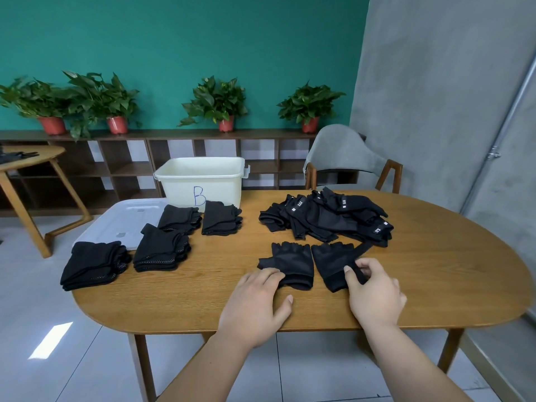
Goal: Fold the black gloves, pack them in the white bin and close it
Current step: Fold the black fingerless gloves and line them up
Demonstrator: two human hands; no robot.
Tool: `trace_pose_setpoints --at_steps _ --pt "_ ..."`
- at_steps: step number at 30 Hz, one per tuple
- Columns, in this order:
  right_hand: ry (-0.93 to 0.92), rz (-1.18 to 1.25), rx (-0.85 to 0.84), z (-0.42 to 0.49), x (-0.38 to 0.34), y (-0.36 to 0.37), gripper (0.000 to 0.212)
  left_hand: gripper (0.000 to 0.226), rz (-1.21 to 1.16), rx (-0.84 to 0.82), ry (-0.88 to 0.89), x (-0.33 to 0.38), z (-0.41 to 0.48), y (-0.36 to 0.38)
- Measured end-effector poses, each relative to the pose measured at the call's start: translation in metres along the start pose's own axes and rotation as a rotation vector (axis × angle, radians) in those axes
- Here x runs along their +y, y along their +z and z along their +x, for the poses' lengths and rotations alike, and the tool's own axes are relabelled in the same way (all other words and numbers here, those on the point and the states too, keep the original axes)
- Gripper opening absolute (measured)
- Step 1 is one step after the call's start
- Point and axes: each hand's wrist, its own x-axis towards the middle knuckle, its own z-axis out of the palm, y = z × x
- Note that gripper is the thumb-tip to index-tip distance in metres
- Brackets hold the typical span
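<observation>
left hand [258, 300] flat, pressing left glove [293, 264] cuff | right hand [374, 288] pinching right glove [330, 264] strap | both gloves on worktop [435, 271]

Both of my arms are bare. My left hand [255, 303] and my right hand [374, 291] are uncovered skin, and so are my left forearm [203, 369] and my right forearm [412, 364], as far as the bottom edge of the view, which cuts them off. My hands are broad, with short, rounded fingers. My left thumbnail [289, 299] is trimmed short and plain.
</observation>
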Motion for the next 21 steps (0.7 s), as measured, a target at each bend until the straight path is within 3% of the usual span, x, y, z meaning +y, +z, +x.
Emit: trace_pose_setpoints --at_steps 4,9,13,15,17,19,21 --pt "-0.033 0.256 0.025 0.005 -0.011 -0.010 0.019 0.062 0.006 -0.026 0.030 -0.002 0.001 -0.001" --pt "-0.261 0.136 0.183 0.022 -0.045 -0.023 0.030 0.065 -0.004 -0.083 0.022 -0.003 0.002 -0.001" --pt "-0.623 -0.020 0.193 0.019 -0.080 -0.024 0.032 0.065 -0.011 -0.072 0.050 0.000 0.001 -0.006" --pt "-0.817 -0.226 0.058 0.014 -0.087 -0.013 0.031 0.065 -0.020 -0.066 0.060 0.001 0.000 -0.008" --pt "-0.915 -0.505 -0.195 0.008 -0.085 0.002 0.037 0.064 -0.024 -0.066 0.059 0.002 0.000 -0.008" --pt "-0.855 -0.631 -0.421 0.001 -0.078 0.011 0.047 0.062 -0.027 -0.069 0.053 0.002 -0.001 -0.009" --pt "-0.743 -0.490 -0.435 -0.002 -0.068 0.011 0.054 0.061 -0.022 -0.071 0.051 0.002 -0.002 -0.009"
